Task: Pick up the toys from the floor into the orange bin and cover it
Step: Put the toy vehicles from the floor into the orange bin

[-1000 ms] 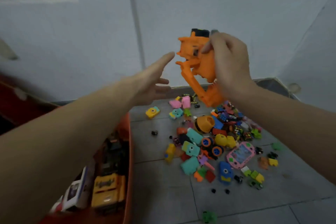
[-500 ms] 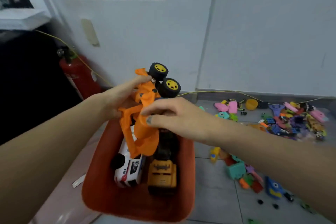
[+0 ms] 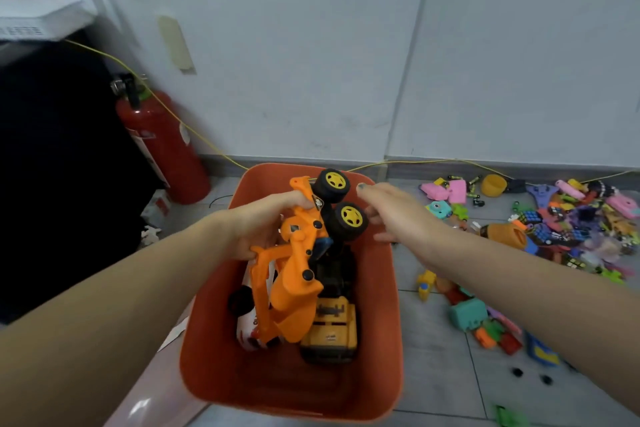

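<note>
The orange bin (image 3: 391, 315) stands on the floor below me, without a lid. Inside lie a yellow truck (image 3: 330, 329) and a white car (image 3: 246, 326). My left hand (image 3: 263, 222) grips an orange toy excavator (image 3: 294, 274) with black and yellow wheels, tilted nose-down over the bin. My right hand (image 3: 391, 215) hovers just right of the wheels with fingers spread, holding nothing. A pile of small colourful toys (image 3: 568, 225) covers the floor to the right.
A red fire extinguisher (image 3: 159, 146) leans by the wall left of the bin. A yellow cable (image 3: 433, 161) runs along the skirting. A teal block (image 3: 467, 314) and loose pieces lie on the grey tiles right of the bin. Dark furniture fills the left.
The excavator came from the toy pile to above the bin. My left hand took hold of it and my right hand has let go and drawn off to the right.
</note>
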The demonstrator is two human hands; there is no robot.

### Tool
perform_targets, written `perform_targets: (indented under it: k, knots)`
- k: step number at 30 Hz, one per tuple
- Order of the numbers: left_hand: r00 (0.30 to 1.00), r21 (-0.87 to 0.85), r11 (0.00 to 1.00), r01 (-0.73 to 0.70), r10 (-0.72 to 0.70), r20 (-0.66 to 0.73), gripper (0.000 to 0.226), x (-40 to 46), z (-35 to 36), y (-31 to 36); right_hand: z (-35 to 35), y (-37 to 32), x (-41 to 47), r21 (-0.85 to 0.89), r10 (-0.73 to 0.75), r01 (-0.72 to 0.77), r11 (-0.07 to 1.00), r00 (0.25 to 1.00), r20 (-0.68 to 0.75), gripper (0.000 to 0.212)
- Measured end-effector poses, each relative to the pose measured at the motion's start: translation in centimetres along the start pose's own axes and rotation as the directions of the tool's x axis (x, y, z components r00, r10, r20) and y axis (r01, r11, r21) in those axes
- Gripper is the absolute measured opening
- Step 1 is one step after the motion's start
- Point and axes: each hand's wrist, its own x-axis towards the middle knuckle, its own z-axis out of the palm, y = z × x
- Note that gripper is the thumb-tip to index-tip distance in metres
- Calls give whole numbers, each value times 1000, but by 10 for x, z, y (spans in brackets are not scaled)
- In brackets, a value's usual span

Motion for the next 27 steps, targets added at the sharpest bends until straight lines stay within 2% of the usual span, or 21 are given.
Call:
perform_targets:
  k: [2,4,5,8,9,10,12,13,14,16,17,19,22,24,26,27]
  knots:
    - [1000,39,999,27,-28,11,65,3,2,-7,8,7,2,55,68,-73,996,994,90,38]
    - [998,28,998,51,-52,32,73,6,3,-12,14,9,4,57,75,-81,995,991,109,44]
    - [997,17,998,54,-55,48,71,7,4,-14,16,8,5,17,62,-64,998,995,80,44]
    - [999,38,999,18,-20,51,44,12,4,-16,21,7,7,-158,74,-72,985,997,4,50]
    - [1000,139,990,0,2,-16,40,15,4,-16,23,9,7,-233,87,-82,969,996,8,52]
    - [990,319,948,-17,59,-125,41,20,0,-16,25,11,7,-301,94,-82,950,995,28,56]
    - [888,678,731,81,256,-383,53,28,-8,-17,28,16,6,-402,74,-44,915,996,58,65]
    - [842,712,692,119,310,-442,58,28,-9,-16,29,17,6,-436,59,-26,899,996,62,67]
    - [845,668,735,111,284,-453,61,28,-12,-16,30,17,7,-451,62,-30,892,996,58,68]
    - [925,471,875,113,81,-371,70,23,-7,-13,33,20,12,-400,83,-53,915,995,58,66]
    - [953,440,887,142,-3,-302,75,21,-2,-12,34,23,15,-326,119,-88,941,990,76,63]
    - [978,482,859,174,-94,-185,73,17,9,-14,37,30,19,-152,225,-205,967,967,122,58]
    - [991,500,855,137,-122,-63,51,14,19,-15,38,35,24,-84,257,-248,965,958,128,60]
    - [993,500,858,117,-114,-37,36,13,20,-13,36,37,28,-31,265,-263,964,956,122,64]
    - [991,504,854,125,-134,-19,36,13,21,-10,35,36,30,-23,261,-260,965,961,93,66]
    - [990,504,854,129,-140,-17,41,13,23,-9,35,35,30,-73,233,-229,971,971,53,67]
